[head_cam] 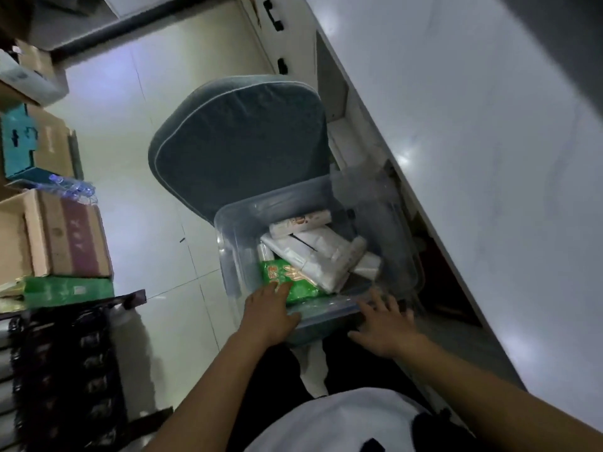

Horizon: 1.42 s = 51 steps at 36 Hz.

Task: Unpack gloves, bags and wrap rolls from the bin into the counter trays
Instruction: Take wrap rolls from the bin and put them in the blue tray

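Observation:
A clear plastic bin (228, 243) stands on a chair in front of me. Inside lie a green packet (293, 278), several white packs (313, 256) and a boxed wrap roll (300, 223) at the far side. My left hand (269, 313) rests on the bin's near left rim, fingers spread, its fingertips touching the green packet. My right hand (381, 324) hovers at the near right rim with its fingers apart and nothing in it. No counter trays are in view.
The chair has a grey-blue padded seat (238, 138). A pale counter (473, 125) runs along the right. Cardboard boxes (65, 236), a green box (68, 290) and a dark rack (65, 370) crowd the left. Pale tiled floor (163, 223) lies between.

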Each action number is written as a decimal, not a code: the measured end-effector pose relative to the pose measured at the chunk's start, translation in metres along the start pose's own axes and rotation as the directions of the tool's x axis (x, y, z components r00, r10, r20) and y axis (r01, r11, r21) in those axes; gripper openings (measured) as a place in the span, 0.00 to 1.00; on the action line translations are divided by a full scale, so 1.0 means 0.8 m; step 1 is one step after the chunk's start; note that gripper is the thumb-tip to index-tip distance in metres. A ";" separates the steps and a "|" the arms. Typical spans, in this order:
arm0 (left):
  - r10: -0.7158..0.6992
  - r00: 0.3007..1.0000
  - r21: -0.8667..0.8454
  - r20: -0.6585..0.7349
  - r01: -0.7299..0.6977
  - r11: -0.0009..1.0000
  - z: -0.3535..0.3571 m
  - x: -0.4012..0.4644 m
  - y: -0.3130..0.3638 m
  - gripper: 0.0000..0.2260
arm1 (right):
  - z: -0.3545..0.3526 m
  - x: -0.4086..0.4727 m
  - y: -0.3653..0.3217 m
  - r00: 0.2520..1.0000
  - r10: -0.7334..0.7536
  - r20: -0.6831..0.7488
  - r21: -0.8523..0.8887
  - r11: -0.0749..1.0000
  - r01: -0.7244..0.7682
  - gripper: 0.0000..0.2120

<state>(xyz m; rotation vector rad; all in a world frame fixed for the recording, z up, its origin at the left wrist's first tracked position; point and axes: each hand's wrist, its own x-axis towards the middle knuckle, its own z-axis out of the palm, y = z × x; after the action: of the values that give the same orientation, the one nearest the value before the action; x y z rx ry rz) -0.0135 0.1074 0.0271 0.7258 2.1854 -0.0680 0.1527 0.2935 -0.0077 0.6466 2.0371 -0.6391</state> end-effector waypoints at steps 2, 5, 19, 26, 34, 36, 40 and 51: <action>0.052 0.998 0.022 0.023 -0.052 0.998 0.000 0.032 0.008 0.32 | 0.020 0.000 0.012 1.000 0.015 0.026 0.003 1.000 -0.015 0.44; 0.086 0.991 0.014 0.099 -0.087 0.996 0.008 0.084 0.021 0.30 | 0.045 -0.001 0.027 0.999 0.034 0.027 0.013 0.999 -0.034 0.43; 0.042 0.975 -0.318 0.219 0.030 0.948 0.133 0.283 0.081 0.27 | 0.092 -0.001 0.005 0.987 0.106 -0.120 0.003 0.994 -0.106 0.42; 0.066 0.980 -0.301 0.188 -0.007 0.954 0.146 0.312 0.083 0.26 | 0.085 -0.002 -0.013 0.969 0.204 -0.141 0.098 0.977 -0.191 0.38; 0.107 0.949 -0.432 0.296 0.033 0.901 0.095 0.279 0.044 0.27 | 0.049 0.000 -0.037 0.957 0.258 -0.135 0.223 0.949 -0.225 0.38; 0.123 0.948 -0.482 0.294 0.036 0.875 0.072 0.246 0.024 0.25 | 0.036 -0.001 -0.042 0.954 0.260 -0.149 0.259 0.941 -0.216 0.38; 0.157 0.943 -0.648 0.292 0.075 0.758 0.020 0.166 -0.009 0.22 | -0.003 -0.006 -0.061 0.939 0.287 -0.188 0.476 0.863 -0.169 0.39; 0.179 0.981 -0.912 0.077 -0.003 0.409 -0.066 0.007 -0.022 0.22 | -0.115 -0.007 -0.159 0.902 0.247 -0.355 0.911 0.307 0.275 0.29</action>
<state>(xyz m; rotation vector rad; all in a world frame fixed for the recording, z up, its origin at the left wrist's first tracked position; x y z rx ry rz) -0.0621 0.1104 0.0550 0.1539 1.6210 1.0450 0.0183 0.2596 0.0661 1.6007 1.8356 -1.9694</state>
